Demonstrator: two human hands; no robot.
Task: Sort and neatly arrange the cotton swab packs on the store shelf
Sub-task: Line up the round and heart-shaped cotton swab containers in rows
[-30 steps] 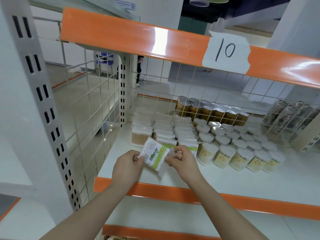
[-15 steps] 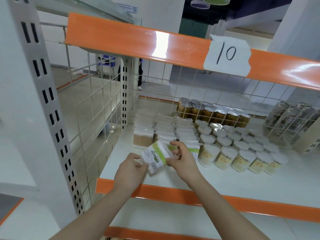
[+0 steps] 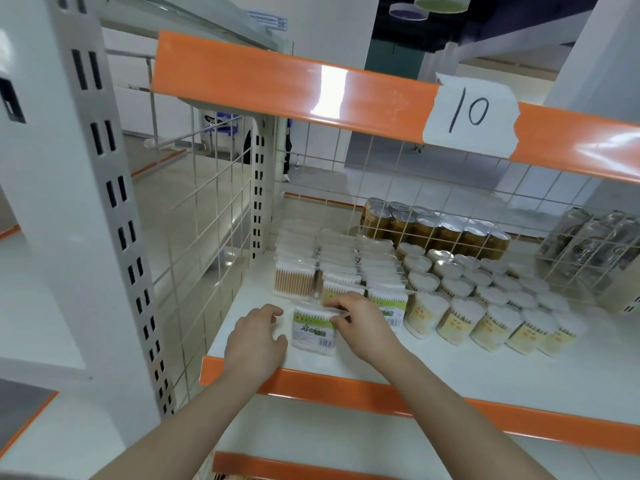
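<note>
Pinching the top edge of an upright swab pack [image 3: 314, 330] just before the rows, the right hand [image 3: 360, 327] leads; the left hand [image 3: 256, 341] curls empty beside it.

Swab pack [image 3: 314, 330] before pack rows [image 3: 341, 261]; tubs [image 3: 485, 292] right.

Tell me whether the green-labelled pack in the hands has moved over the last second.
Yes. The pack has gone down from tilted in the air to standing on the shelf, in front of the middle row.
</note>
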